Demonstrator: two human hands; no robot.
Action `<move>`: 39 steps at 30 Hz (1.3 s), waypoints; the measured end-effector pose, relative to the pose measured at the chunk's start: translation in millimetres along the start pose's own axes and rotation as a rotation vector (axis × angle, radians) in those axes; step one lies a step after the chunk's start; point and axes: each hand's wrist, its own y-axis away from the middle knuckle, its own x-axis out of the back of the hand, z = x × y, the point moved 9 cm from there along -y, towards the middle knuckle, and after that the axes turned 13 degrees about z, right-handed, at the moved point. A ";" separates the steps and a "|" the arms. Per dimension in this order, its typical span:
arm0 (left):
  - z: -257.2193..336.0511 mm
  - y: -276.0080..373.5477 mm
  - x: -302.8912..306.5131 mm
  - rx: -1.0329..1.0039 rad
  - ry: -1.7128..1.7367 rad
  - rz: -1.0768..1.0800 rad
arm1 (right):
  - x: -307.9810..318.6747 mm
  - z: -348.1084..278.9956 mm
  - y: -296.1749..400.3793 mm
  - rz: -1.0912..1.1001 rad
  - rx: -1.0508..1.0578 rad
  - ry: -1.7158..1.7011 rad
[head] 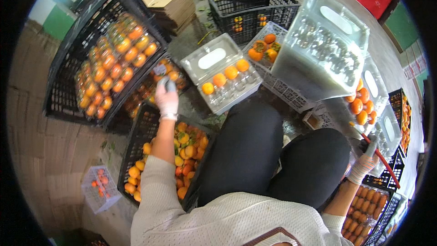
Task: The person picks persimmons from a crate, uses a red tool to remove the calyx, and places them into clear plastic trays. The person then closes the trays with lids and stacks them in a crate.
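My left hand (166, 94), in a pale glove with grey fingers, reaches over the near end of a row of packed persimmons (173, 75); a small pale label (159, 69) shows just beyond its fingertips. Whether it grips anything is unclear. At the right, my gloved right hand (368, 159) holds a slim red-handled brush (384, 162), its tan tip pointing up and left. Before my knees an open clear plastic clamshell tray (222, 100) has one row of persimmons (219, 80) and several bare cups. Another clear tray with persimmons (362, 106) lies beyond my right hand.
A black crate of loose persimmons (184, 143) stands by my left leg. Left of it are a black crate with packed trays (54, 85) and a small white basket (99, 194). Stacked clear trays (321, 41), a white basket (283, 89), a black crate (252, 10) and flattened cardboard (170, 3) stand ahead.
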 end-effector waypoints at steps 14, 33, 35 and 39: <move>-153.7 233.7 152.0 0.409 -0.967 -0.868 | 34.9 -6.4 -24.0 -0.127 0.166 0.141; -127.3 185.1 166.8 1.440 1.300 0.177 | -38.5 8.3 -14.5 -0.082 -0.067 0.270; -110.5 180.5 160.4 1.493 1.272 0.328 | -46.0 4.8 -22.4 -0.179 0.240 0.362; -136.2 184.1 134.9 1.481 1.172 0.031 | -50.7 21.8 -23.0 -0.105 -0.045 0.231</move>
